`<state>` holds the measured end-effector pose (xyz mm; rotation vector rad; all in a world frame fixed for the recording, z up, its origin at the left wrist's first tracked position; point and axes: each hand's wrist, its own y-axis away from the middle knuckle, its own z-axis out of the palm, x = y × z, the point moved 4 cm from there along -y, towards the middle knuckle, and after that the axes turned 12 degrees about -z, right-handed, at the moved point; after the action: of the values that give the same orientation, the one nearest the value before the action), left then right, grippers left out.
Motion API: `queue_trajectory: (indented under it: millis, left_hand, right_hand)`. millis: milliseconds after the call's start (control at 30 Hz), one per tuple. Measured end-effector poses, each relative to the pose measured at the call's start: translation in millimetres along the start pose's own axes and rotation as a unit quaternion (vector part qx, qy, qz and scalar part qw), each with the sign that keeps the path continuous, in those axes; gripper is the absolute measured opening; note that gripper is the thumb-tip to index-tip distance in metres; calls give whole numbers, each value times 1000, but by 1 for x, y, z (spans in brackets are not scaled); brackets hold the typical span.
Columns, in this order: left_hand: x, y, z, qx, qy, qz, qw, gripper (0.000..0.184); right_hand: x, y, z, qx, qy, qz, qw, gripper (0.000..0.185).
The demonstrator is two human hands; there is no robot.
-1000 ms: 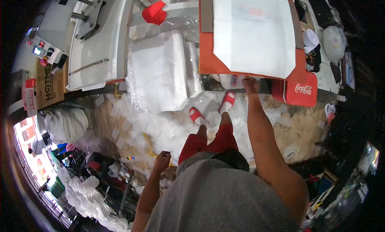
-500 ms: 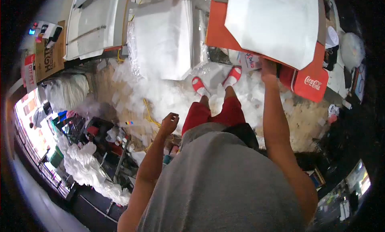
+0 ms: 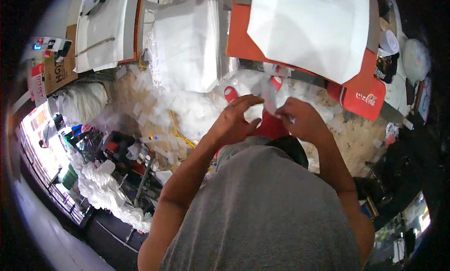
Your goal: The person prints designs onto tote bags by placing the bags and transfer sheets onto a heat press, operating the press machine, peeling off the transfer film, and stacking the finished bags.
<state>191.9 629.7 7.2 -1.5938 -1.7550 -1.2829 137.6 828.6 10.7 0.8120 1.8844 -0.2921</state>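
Both hands are in front of my body, above the red shorts. My right hand [image 3: 302, 119] is closed on a thin, clear plastic piece [image 3: 269, 96], which hangs blurred between the hands. To its left, my left hand [image 3: 238, 117] has its thumb and fingers apart, close to the plastic and holding nothing I can see. Beyond them, a white sheet [image 3: 309, 34] lies on an orange-red board [image 3: 239, 41]. A stack of white sheets [image 3: 185, 46] in clear wrap is to the left.
A red Coca-Cola box [image 3: 363, 100] is at the right under the board. A white press table [image 3: 105, 34] and a cardboard box [image 3: 58, 73] stand at the left. Yellow cable [image 3: 180, 137] and white scraps lie on the floor.
My right hand has come back from under the board's edge, bringing the clear plastic. My left hand has risen towards it and opened. The view has shifted slightly.
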Motion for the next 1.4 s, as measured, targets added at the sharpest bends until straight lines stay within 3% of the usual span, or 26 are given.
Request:
queue_trajectory:
  millis: [33,100,133,167,200,233,267,333,400,433,467,533,600,633,733,767,800,867,933,967,1000,1067,1167,1400]
  left_hand:
    - [12,-6,-3,0,-3,3,1000,35]
    - [33,-14,0,-108,-58,76,990,38]
    - [37,-16,-2,-109,-60,83,989,38]
    - [34,-17,-2,-175,-74,13,982,37]
    - [33,-21,-3,-237,-90,-54,966,36]
    - [40,-29,-11,-237,-49,-98,965,32]
    - [45,-40,-20,-234,-52,-80,967,32]
    - [58,-63,-41,-151,3,-24,988,29]
    - [66,-99,-51,-82,220,-63,970,31]
    - [64,-122,-62,-34,117,-36,992,31]
    - [73,-146,-64,2,202,-38,979,31]
    - [90,-189,-67,44,245,-30,968,34]
    - [108,-226,-75,135,162,-29,977,37]
    - [114,-242,-77,138,164,-20,977,37]
    - [115,-282,-79,200,60,-7,978,38]
    - [111,-292,-77,207,45,3,977,38]
    - [107,-302,-77,212,29,14,977,38]
    - [107,-306,-74,199,13,-22,980,41]
    - [109,-298,-74,313,-55,91,944,40]
    - [114,-288,-72,311,-87,119,939,45]
    - [115,-277,-68,315,-86,126,937,45]
    - [125,-254,-48,261,-224,188,920,47]
    - [112,-238,-28,280,-337,167,883,50]
    - [101,-241,-29,291,-312,142,893,52]
  right_hand:
    - [-11,0,-4,-59,-42,-25,997,13]
    - [-22,0,-27,-62,-53,-43,996,13]
    - [-27,1,-37,-69,-63,-61,994,14]
    - [-28,5,-50,-62,-55,-62,995,14]
    - [-27,10,-70,18,-45,-60,997,14]
    - [-28,15,-92,98,-33,-59,993,15]
    - [-32,16,-110,108,-18,-63,992,15]
    - [-22,27,-145,257,-152,159,941,20]
    - [11,26,-173,365,-144,73,917,30]
    - [21,15,-184,372,-136,65,916,30]
    - [27,6,-199,416,-152,31,896,34]
    - [43,-12,-221,460,-163,-11,873,39]
    - [53,-17,-240,568,18,-36,822,46]
    - [57,-18,-241,571,23,-44,819,46]
    - [58,-18,-239,533,224,-16,816,48]
    - [48,-21,-231,501,311,-56,806,47]
    - [45,-25,-224,504,314,-60,802,47]
    - [45,-39,-211,415,330,-53,846,52]
    - [63,-49,-193,373,380,-25,846,54]
    - [67,-54,-187,325,425,8,845,57]
    - [70,-53,-186,331,428,4,841,57]
    - [67,-53,-185,317,414,22,853,60]
    - [63,-51,-184,325,407,9,854,58]
    - [62,-52,-183,308,414,7,856,54]
